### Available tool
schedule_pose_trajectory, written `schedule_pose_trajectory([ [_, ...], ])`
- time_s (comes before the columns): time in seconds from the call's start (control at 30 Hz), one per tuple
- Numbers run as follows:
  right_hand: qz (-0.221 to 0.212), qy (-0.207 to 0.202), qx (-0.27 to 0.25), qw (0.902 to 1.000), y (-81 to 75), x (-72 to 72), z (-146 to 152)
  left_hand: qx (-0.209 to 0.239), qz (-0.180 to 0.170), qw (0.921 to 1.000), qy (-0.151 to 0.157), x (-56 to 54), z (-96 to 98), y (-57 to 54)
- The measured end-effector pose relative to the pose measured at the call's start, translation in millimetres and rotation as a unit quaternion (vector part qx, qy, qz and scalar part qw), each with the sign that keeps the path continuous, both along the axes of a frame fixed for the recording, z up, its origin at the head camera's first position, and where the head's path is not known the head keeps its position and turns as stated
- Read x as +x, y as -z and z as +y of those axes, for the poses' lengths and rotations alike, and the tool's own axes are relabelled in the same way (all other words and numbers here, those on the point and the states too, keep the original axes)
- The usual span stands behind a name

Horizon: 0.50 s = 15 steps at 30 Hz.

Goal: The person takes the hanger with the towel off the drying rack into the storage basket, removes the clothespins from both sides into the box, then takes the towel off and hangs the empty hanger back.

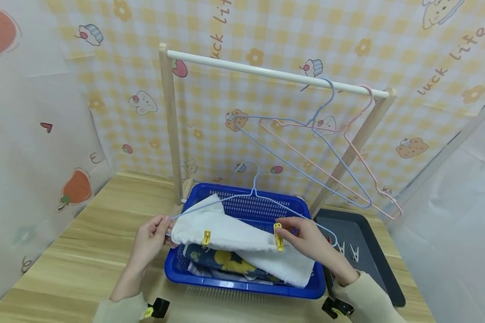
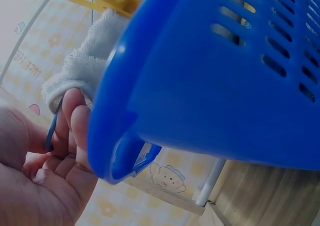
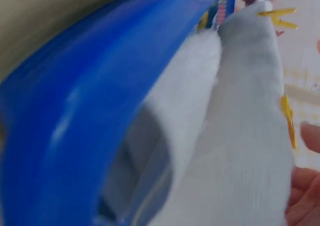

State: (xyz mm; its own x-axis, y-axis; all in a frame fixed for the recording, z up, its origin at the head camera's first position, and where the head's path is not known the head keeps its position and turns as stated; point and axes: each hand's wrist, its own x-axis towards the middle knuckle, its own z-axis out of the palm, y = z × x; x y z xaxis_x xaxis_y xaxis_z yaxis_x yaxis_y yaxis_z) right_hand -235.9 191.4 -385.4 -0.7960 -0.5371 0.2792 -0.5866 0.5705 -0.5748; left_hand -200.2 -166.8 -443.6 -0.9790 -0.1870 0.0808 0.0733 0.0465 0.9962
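Note:
A white towel [image 1: 242,231] hangs over the lower bar of a blue wire hanger [image 1: 253,193], above a blue basket [image 1: 250,283]. Two yellow clothespins sit along the towel's top edge, a left clothespin [image 1: 206,237] and a right clothespin [image 1: 279,237]. My left hand [image 1: 151,235] grips the hanger's left end beside the towel; the left wrist view shows the bar between thumb and fingers. Around the right clothespin, my right hand [image 1: 303,235] has thumb and forefinger parted. In the right wrist view a small gap shows between that thumb [image 3: 311,136] and the clothespin [image 3: 288,121].
Behind the basket stands a wooden rack with a white rail [image 1: 246,68]. Another blue hanger [image 1: 323,107] and a pink hanger [image 1: 365,157] hang at its right. A dark tray [image 1: 377,264] with several clips lies at right. Dark flowered cloth [image 1: 226,260] lies in the basket.

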Motion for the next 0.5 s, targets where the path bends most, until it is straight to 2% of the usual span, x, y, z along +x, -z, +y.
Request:
schedule_pose_trajectory([
  [0.07, -0.042, 0.018, 0.006, 0.9989, -1.0, -0.8, -3.4, 0.002, 0.001, 1.0, 0.001, 0.1, 0.3, -0.6],
  [0.1, -0.062, 0.025, -0.006, 0.9977, -1.7, -1.1, -4.3, 0.004, 0.002, 1.0, 0.003, 0.7, 0.7, -1.7],
  [0.13, -0.08, 0.032, -0.024, 0.996, -2.1, -1.3, -4.9, 0.002, -0.004, 1.0, -0.003, 3.9, 4.3, -10.3],
  [0.27, -0.131, 0.076, -0.122, 0.981, -3.4, 0.7, -6.3, 0.002, -0.004, 1.0, -0.006, 2.9, 3.9, -9.6],
  [0.3, -0.131, 0.085, -0.151, 0.9761, -4.7, 1.1, -5.9, 0.002, -0.007, 0.9999, -0.008, 2.7, 3.9, -9.4],
  [0.4, -0.094, 0.107, -0.221, 0.9648, -13.3, 2.1, 1.7, 0.001, -0.017, 0.9998, -0.012, 2.9, 2.9, -8.9],
  [0.5, -0.029, 0.133, -0.234, 0.9627, -26.3, 5.2, 21.7, 0.006, -0.017, 0.9997, -0.017, 4.5, 2.9, -9.6],
])
